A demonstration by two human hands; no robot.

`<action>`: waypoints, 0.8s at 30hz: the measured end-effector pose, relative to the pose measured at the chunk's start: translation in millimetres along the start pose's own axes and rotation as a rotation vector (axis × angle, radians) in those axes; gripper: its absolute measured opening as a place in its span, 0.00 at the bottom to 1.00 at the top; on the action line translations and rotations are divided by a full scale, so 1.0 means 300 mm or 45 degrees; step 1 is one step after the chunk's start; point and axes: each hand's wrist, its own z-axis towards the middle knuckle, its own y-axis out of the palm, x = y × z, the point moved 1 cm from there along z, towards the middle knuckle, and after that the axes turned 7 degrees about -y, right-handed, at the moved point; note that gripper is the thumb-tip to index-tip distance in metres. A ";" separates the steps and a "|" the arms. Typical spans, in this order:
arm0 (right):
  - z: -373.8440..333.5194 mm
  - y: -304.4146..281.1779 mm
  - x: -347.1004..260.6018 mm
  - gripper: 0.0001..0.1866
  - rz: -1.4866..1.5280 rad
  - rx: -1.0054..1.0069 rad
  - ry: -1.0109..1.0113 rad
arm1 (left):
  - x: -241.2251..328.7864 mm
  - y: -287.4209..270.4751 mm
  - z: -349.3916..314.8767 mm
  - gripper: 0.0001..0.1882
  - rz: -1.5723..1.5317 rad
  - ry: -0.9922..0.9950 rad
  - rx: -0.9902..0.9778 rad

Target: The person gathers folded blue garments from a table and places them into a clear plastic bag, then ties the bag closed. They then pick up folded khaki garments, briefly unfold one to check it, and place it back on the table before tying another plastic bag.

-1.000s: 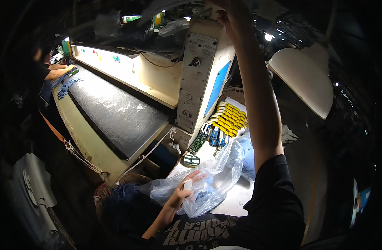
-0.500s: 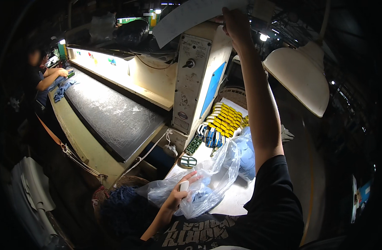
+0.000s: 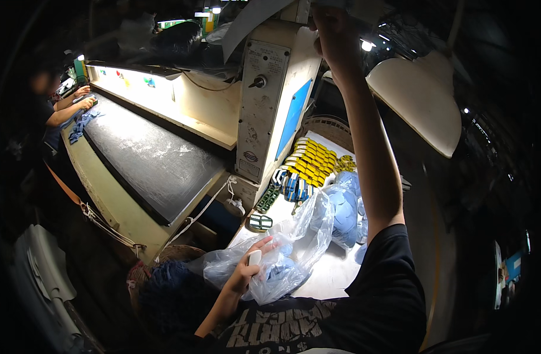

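Observation:
My left hand (image 3: 242, 275) is closed around a small white rounded piece (image 3: 255, 258), its kind unclear, with the fingertips against a clear plastic bag (image 3: 309, 259). Light blue cut pieces (image 3: 280, 268) show through the plastic. High at the top edge, my right hand (image 3: 335, 38) is raised beside the machine's control post. Its fingers are dim and curled at a long white paper sheet (image 3: 252, 25), which runs out of the picture. Beyond the bag lie more bagged light blue pieces (image 3: 343, 215), stacked yellow die-like blocks (image 3: 310, 161) and blue and white ones (image 3: 297, 187).
A machine with a dark scratched bed (image 3: 155, 159) fills the left, and its control post (image 3: 261, 112) stands ahead. At the far left a co-worker's hands (image 3: 84, 100) are by blue cloth. A lamp shade (image 3: 421, 97) hangs right. Green metal frames (image 3: 260, 222) lie on the white table (image 3: 329, 277).
The paper sheet and my right hand sit higher in the picture, more of the sheet now beyond the top edge. The view has shifted slightly. My left hand keeps its hold.

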 end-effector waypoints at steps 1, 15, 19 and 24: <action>-0.086 -0.029 -0.042 0.16 0.084 -0.057 -0.098 | 0.000 -0.002 0.000 0.53 -0.011 -0.010 0.013; -1.453 -1.208 0.170 0.66 -1.205 -0.832 1.764 | 0.006 -0.007 0.041 0.52 -0.040 0.001 0.007; -1.965 -1.277 0.137 0.80 -1.065 -0.805 2.184 | -0.003 -0.015 0.057 0.52 -0.022 -0.029 0.017; -2.153 -1.122 0.058 0.41 -1.627 -0.343 1.539 | 0.002 -0.017 0.075 0.53 -0.001 -0.012 0.053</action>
